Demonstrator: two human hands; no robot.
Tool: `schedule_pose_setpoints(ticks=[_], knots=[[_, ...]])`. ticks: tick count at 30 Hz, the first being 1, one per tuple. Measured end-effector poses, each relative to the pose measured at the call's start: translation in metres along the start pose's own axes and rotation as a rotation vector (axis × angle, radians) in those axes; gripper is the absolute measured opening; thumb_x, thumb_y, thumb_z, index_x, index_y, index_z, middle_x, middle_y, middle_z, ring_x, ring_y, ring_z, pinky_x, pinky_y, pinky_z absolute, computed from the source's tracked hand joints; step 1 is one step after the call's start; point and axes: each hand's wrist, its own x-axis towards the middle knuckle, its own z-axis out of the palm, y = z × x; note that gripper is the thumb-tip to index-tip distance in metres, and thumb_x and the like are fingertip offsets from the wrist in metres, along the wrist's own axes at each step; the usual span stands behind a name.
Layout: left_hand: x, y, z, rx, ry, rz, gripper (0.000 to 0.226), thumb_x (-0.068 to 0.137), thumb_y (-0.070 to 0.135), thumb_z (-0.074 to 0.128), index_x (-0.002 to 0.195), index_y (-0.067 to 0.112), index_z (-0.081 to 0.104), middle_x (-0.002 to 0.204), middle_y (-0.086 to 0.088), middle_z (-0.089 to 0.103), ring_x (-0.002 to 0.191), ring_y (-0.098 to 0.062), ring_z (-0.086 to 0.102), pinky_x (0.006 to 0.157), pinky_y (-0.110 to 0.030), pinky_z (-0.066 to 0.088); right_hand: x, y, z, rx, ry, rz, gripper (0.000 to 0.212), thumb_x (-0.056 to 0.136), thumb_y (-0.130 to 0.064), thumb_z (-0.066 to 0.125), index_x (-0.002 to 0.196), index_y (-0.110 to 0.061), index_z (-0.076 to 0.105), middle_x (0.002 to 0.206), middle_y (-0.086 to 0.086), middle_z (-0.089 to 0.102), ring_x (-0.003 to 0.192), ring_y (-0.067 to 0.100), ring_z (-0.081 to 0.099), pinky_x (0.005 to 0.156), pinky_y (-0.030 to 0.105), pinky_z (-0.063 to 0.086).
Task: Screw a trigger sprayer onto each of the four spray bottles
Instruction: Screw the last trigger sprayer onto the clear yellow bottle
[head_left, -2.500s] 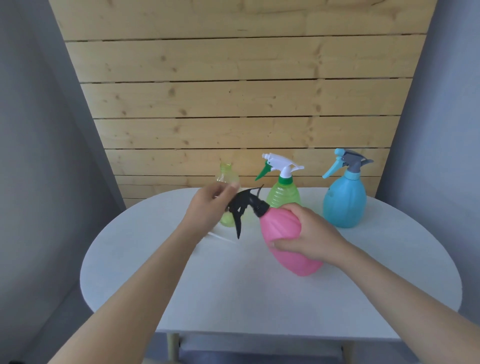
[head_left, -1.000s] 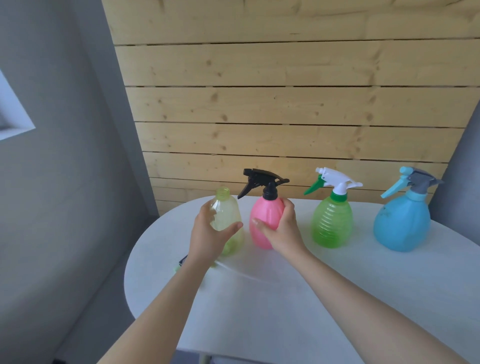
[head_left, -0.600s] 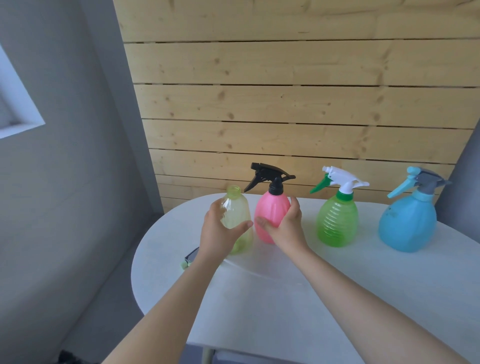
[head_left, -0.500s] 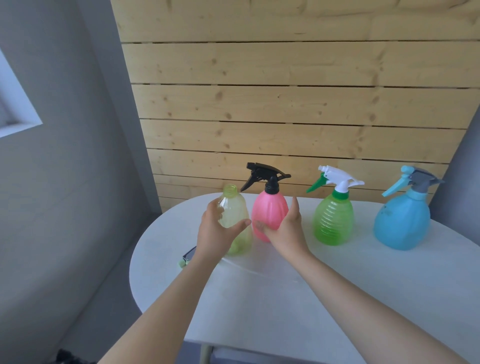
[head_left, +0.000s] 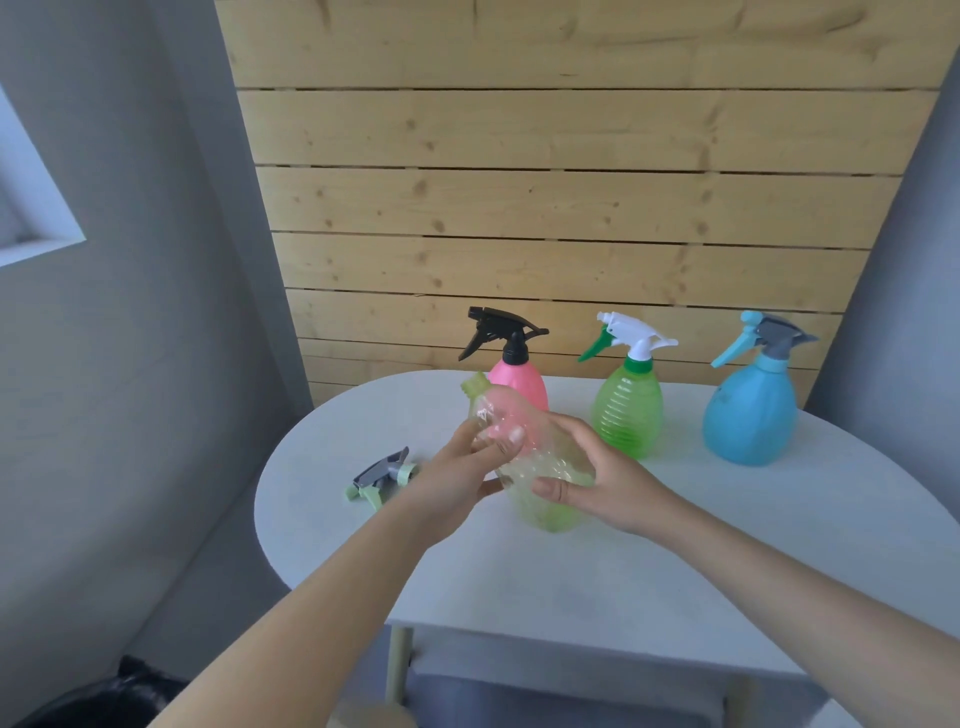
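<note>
Head view shows both hands gripping the clear yellow-green bottle, which is tilted with its open threaded neck toward the upper left, above the white desk. Left hand curls round the bottle's upper part, its fingertips visible through the clear plastic; right hand wraps the lower body, so much of that side of the bottle is covered. Whether the bottle's base touches the desk cannot be told. The pink bottle with a black sprayer stands behind, its lower half hidden by the held bottle. Beside it stand the green bottle with a white-and-green sprayer and the blue bottle with a grey-and-blue sprayer. A loose grey and pale-green sprayer lies on the desk left of the hands; its tube cannot be made out. Something dark at the bottom left is cut off by the frame.
</note>
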Motion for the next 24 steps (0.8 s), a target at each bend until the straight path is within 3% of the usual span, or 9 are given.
schedule_pose_setpoints(ticks=[4, 6, 10, 11, 15, 17, 19, 21, 24], knots=[[-0.003, -0.004, 0.004, 0.097, -0.009, -0.040, 0.043, 0.085, 0.041, 0.060, 0.122, 0.021, 0.053, 0.116, -0.006, 0.063, 0.108, -0.018, 0.061, 0.098, -0.037, 0.048, -0.004, 0.011, -0.001, 0.034, 0.010, 0.071, 0.078, 0.062, -0.055, 0.073, 0.131, -0.039, 0.039, 0.123, -0.014, 0.054, 0.117, 0.003, 0.050, 0.087, 0.020, 0.043], [-0.003, -0.001, 0.001, 0.222, 0.101, -0.059, 0.050, 0.091, 0.051, 0.042, 0.120, 0.012, 0.056, 0.117, -0.014, 0.062, 0.109, -0.023, 0.060, 0.095, -0.037, 0.049, -0.002, 0.014, -0.003, 0.033, 0.051, 0.074, 0.071, 0.068, -0.045, 0.076, 0.130, -0.038, 0.042, 0.124, -0.012, 0.055, 0.115, 0.006, 0.052, 0.086, 0.022, 0.044], [0.002, -0.008, -0.021, 0.786, 0.404, 0.053, 0.037, 0.096, 0.036, 0.036, 0.084, 0.010, 0.060, 0.082, -0.005, 0.055, 0.084, -0.025, 0.052, 0.071, -0.032, 0.038, 0.003, 0.016, -0.009, -0.038, 0.168, 0.022, 0.068, 0.067, -0.041, 0.078, 0.126, -0.034, 0.047, 0.124, -0.014, 0.054, 0.113, 0.007, 0.051, 0.086, 0.023, 0.042], [0.006, -0.012, -0.028, 0.919, 0.477, 0.066, 0.033, 0.096, 0.028, 0.037, 0.082, 0.009, 0.061, 0.085, -0.005, 0.054, 0.087, -0.027, 0.049, 0.073, -0.032, 0.037, 0.003, 0.017, -0.010, -0.086, 0.191, 0.009, 0.069, 0.065, -0.042, 0.078, 0.126, -0.034, 0.047, 0.123, -0.012, 0.055, 0.113, 0.008, 0.051, 0.088, 0.025, 0.043], [0.017, -0.025, -0.057, 1.185, 0.604, -0.101, 0.038, 0.096, 0.033, 0.036, 0.126, 0.021, 0.055, 0.139, -0.005, 0.043, 0.129, -0.028, 0.033, 0.104, -0.040, 0.023, 0.005, 0.020, -0.011, -0.243, 0.200, -0.004, 0.078, 0.056, -0.052, 0.075, 0.127, -0.037, 0.047, 0.118, -0.001, 0.058, 0.112, 0.016, 0.053, 0.094, 0.041, 0.046], [0.020, -0.030, -0.067, 1.264, 0.573, -0.226, 0.041, 0.094, 0.039, 0.034, 0.124, 0.018, 0.053, 0.140, -0.008, 0.041, 0.131, -0.029, 0.031, 0.105, -0.043, 0.023, 0.006, 0.019, -0.010, -0.246, 0.202, -0.018, 0.079, 0.054, -0.055, 0.073, 0.127, -0.037, 0.047, 0.117, -0.001, 0.059, 0.112, 0.017, 0.052, 0.094, 0.042, 0.046], [0.020, -0.034, -0.075, 1.286, 0.543, -0.285, 0.034, 0.094, 0.040, 0.032, 0.110, 0.018, 0.054, 0.123, -0.009, 0.049, 0.124, -0.032, 0.037, 0.095, -0.040, 0.027, 0.007, 0.019, -0.010, -0.256, 0.207, -0.032, 0.079, 0.055, -0.055, 0.073, 0.127, -0.037, 0.046, 0.117, -0.001, 0.058, 0.112, 0.017, 0.051, 0.094, 0.042, 0.045], [0.019, -0.035, -0.080, 1.247, 0.528, -0.273, 0.027, 0.094, 0.040, 0.035, 0.101, 0.019, 0.052, 0.107, -0.006, 0.052, 0.113, -0.032, 0.045, 0.085, -0.037, 0.026, 0.008, 0.020, -0.009, -0.284, 0.206, -0.028, 0.081, 0.055, -0.055, 0.073, 0.129, -0.037, 0.045, 0.119, -0.001, 0.056, 0.114, 0.017, 0.049, 0.095, 0.041, 0.044], [0.018, -0.032, -0.086, 1.088, 0.505, -0.232, 0.022, 0.090, 0.039, 0.048, 0.109, 0.029, 0.053, 0.111, -0.002, 0.054, 0.107, -0.028, 0.047, 0.089, -0.033, 0.031, 0.009, 0.022, -0.010, -0.311, 0.178, -0.010, 0.082, 0.057, -0.052, 0.075, 0.132, -0.038, 0.043, 0.123, -0.002, 0.053, 0.119, 0.018, 0.045, 0.098, 0.040, 0.042]])
